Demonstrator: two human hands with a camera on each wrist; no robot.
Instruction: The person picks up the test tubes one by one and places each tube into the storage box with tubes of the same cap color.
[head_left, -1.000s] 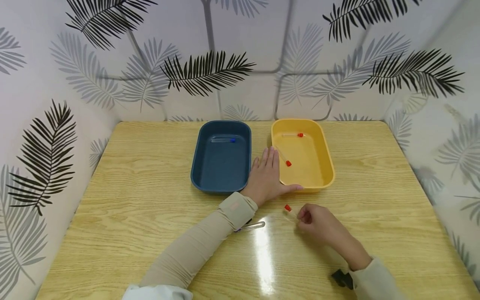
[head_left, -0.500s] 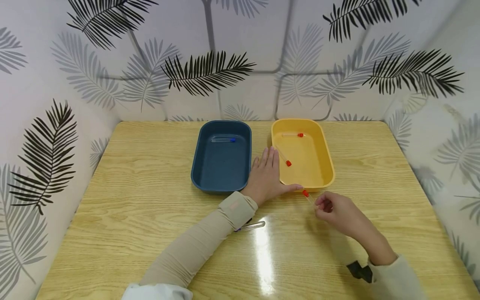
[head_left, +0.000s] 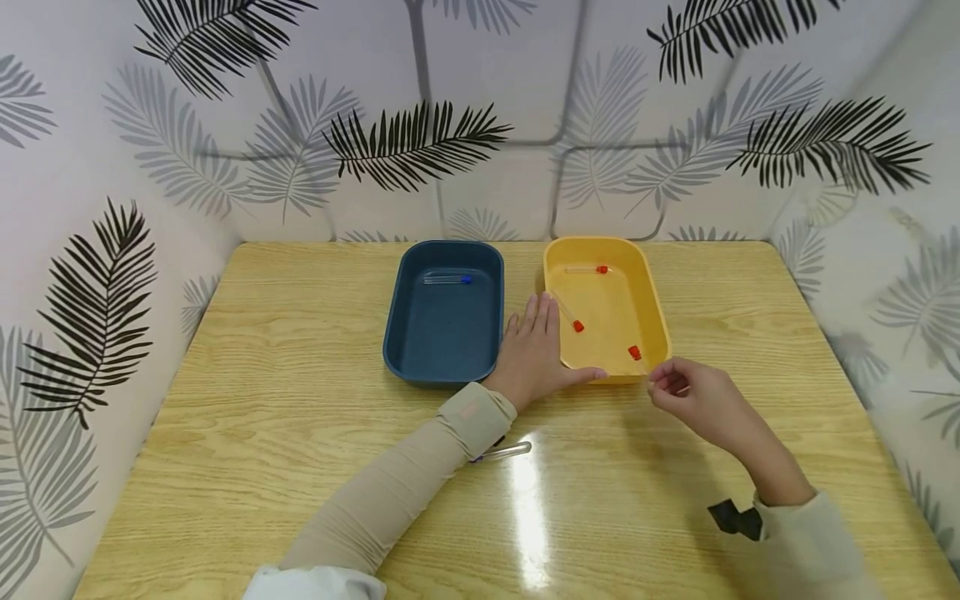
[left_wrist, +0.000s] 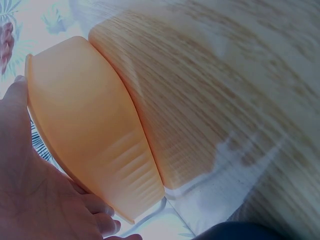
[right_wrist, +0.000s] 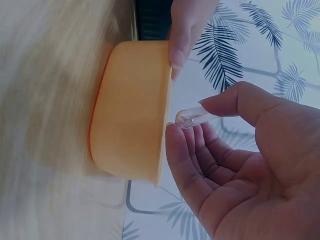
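Head view: the tube is held over the yellow tray. Left wrist: the left hand is spread against it. Right wrist: the tube, likely light and brittle, is aptly pinched at its rounded end by the right hand.

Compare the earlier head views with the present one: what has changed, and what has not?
The right hand, pinching a red-capped tube throughout, moved forward and rightward, carrying its capped end over the yellow tray. The left hand stayed touching that tray; the blue tray stayed put.
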